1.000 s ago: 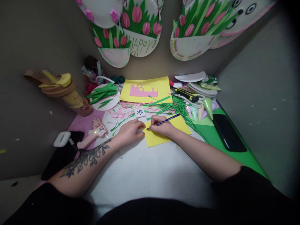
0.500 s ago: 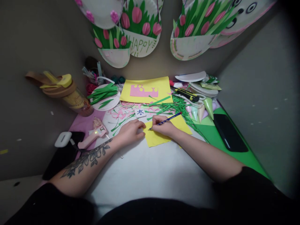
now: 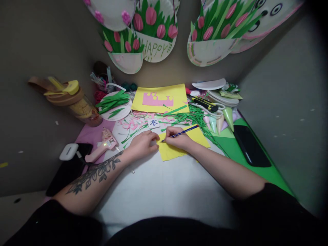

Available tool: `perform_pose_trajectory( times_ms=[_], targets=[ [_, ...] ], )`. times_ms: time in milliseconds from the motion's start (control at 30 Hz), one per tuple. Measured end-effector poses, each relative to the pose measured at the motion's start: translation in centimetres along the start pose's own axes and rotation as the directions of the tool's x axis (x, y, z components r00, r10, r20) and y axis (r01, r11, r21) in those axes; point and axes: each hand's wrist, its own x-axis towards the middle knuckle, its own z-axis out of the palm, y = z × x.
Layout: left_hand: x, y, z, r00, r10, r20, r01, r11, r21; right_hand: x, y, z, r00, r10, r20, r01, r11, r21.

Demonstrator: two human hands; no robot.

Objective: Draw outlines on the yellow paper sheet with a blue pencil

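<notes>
A small yellow paper sheet [image 3: 171,152] lies on the white table top [image 3: 164,191] in the middle. My right hand [image 3: 176,136] is closed round a blue pencil [image 3: 186,130], whose tip touches the sheet near its left edge. My left hand [image 3: 143,143] rests curled on the table, its fingers pressing the sheet's left corner. A small white tile with a blue character [image 3: 153,123] lies just behind the hands.
Green paper strips [image 3: 191,118] are strewn behind the sheet. A pink glue gun [image 3: 102,148] lies left, a white plate of green leaves [image 3: 114,104] and a larger yellow sheet [image 3: 160,99] behind. A black phone [image 3: 249,145] lies right on green paper. Paper-plate tulip crafts [image 3: 153,37] hang on the wall.
The pencil tip moved slightly right along the sheet and back left. My left hand has stayed on the corner.
</notes>
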Motion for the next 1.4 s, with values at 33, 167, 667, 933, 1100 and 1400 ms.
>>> perform_pose_trajectory(
  times_ms=[33,167,667,933,1100,1400],
  targets=[
    [0.0,-0.01,0.01,1.0,0.001,-0.001,-0.001,1.0,0.001,0.0,0.0,-0.03,1.0,-0.005,0.001,0.005,1.0,0.005],
    [0.02,-0.07,0.08,1.0,0.003,-0.003,-0.003,1.0,0.002,0.02,0.08,-0.08,1.0,-0.021,-0.005,0.021,1.0,0.013],
    [-0.04,0.12,-0.12,1.0,-0.007,-0.004,0.007,1.0,0.001,0.05,0.22,-0.05,1.0,-0.008,-0.018,0.009,0.999,0.039],
    [-0.05,0.08,-0.11,1.0,-0.011,0.0,0.011,1.0,-0.002,0.0,-0.14,0.03,1.0,-0.001,-0.01,0.001,1.0,0.005],
    [-0.07,0.1,-0.12,1.0,-0.019,0.005,0.019,1.0,-0.008,-0.03,0.03,-0.09,1.0,-0.014,-0.016,0.014,1.0,0.001],
    [-0.06,0.22,-0.21,0.999,-0.031,0.014,0.031,0.999,-0.009,0.08,0.41,-0.19,1.0,0.008,-0.028,-0.006,0.998,0.062]
  ],
)
